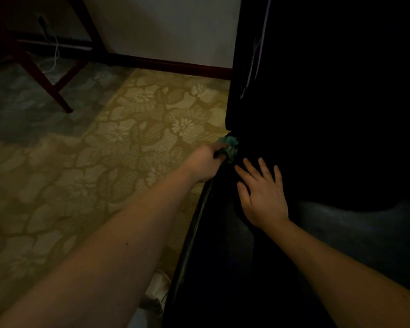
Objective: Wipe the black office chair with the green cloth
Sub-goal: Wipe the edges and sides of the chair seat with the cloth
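The black office chair (pixel 329 114) fills the right side of the dim head view, its backrest upright and its seat below. My left hand (pixel 205 162) grips the bunched green cloth (pixel 230 146) and holds it against the chair's left edge, where the backrest meets the seat. My right hand (pixel 260 192) lies flat on the seat with its fingers spread, just right of the cloth. Most of the chair's surface is lost in shadow.
A patterned floral carpet (pixel 104 162) covers the floor to the left. Dark red wooden furniture legs (pixel 47 86) stand at the upper left, with a white cable (pixel 55 50) hanging behind. A white wall with a dark baseboard (pixel 175 66) runs along the back.
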A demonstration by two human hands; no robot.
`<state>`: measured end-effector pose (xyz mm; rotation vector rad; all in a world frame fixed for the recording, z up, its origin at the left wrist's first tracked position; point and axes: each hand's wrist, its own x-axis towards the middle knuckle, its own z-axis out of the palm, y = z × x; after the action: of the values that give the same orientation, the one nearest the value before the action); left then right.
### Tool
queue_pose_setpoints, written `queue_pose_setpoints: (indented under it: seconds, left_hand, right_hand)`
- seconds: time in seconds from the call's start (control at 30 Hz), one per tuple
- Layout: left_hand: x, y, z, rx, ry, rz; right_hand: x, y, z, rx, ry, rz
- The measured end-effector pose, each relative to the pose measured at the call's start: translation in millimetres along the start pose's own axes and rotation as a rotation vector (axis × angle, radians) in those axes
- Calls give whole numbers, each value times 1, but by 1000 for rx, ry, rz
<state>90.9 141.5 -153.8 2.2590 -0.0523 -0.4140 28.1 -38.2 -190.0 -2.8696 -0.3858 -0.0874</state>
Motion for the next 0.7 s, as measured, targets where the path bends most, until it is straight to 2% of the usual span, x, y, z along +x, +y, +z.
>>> queue_pose_setpoints:
  seconds: [0.23, 0.5, 0.7]
  left_hand:
    - [-38, -18, 8, -101, 17, -4]
    - [-2, 9, -3, -68, 21, -23]
    - [-40, -21, 5, -172, 38, -35]
  right_hand:
    - [-1, 0, 2, 4, -2, -12]
    - [0, 3, 3, -6, -5, -6]
    - [1, 1, 1, 19, -10, 15]
